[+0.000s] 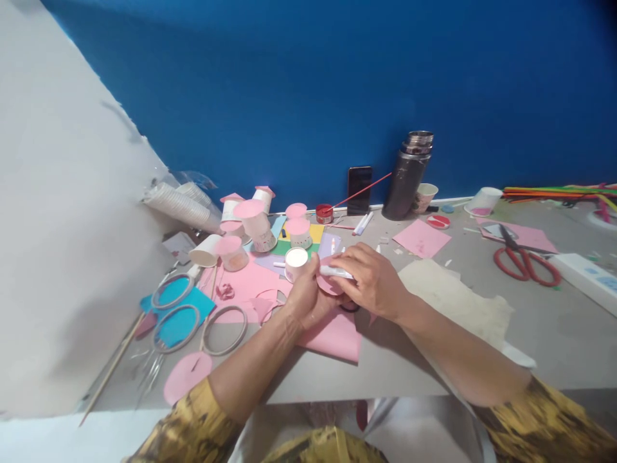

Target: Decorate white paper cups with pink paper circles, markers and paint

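Two bare hands meet over a gray surface [405, 376], nearer the person than the dark flask [409, 183] and to its left: the left hand [311, 299] grips one pink disc [328, 286], its fingers partly hidden, while the right hand [373, 280] pinches one white marker [337, 272] over it. Just left of the hands, one upright white cup [295, 258] stands near at least six cups topped with pink paper [299, 230]; one more cup [206, 249] lies tipped on its side. Farther left of the flask are three round hoops [225, 330], two of them over blue sheets [193, 308], one loose pink circle [187, 377] and stacked white cups [180, 204], too tightly nested to count. One phone [359, 190] leans on the wall left of the flask, with one red jar [324, 213] beyond it and two white pens [363, 224] lying in front. One patterned cup [426, 197] stands beside the flask on the right; farther right are one upturned cup [483, 201], one pair of red-handled scissors [525, 262] and a bundle of colored sticks [554, 193]. A deep blue wall [313, 96] rises behind the flask, and a pale wall [62, 193] stands far to its left.
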### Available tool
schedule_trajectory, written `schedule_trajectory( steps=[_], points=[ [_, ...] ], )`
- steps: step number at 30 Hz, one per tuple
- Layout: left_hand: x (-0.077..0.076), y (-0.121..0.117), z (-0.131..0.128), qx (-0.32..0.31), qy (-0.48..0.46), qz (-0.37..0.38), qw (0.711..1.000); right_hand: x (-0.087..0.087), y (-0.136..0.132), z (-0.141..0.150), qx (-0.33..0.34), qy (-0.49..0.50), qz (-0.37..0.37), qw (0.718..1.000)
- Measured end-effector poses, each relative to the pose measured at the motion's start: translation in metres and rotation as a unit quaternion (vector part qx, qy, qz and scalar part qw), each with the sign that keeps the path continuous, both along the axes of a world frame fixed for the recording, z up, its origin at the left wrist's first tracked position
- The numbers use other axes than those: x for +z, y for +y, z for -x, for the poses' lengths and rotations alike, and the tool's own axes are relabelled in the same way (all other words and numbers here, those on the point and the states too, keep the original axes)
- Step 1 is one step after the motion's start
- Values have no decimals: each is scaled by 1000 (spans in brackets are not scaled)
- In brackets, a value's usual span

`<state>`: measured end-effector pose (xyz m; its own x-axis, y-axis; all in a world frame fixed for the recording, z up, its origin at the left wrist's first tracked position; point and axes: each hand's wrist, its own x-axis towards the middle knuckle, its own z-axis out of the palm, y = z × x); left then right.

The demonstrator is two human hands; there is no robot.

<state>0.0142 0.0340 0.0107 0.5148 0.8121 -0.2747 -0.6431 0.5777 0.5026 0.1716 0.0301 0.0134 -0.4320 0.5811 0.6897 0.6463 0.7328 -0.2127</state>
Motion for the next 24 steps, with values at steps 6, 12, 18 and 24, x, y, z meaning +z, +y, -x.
schedule_trajectory(
  steps=[6, 12, 18, 24],
  points=[
    [3, -1, -1, -7, -7, -24, 1000, 0, 3, -2, 36, 0, -9, 999],
    [1, 4, 0, 28, -7, 1, 1000, 2, 4, -4, 87, -6, 13, 996],
    [5, 7, 5, 98, -4, 10, 995, 7, 2, -11, 41, 38, 34, 998],
    [7, 3, 4, 87, -47, 7, 995, 3, -1, -3, -67, 54, 4, 996]
  ],
)
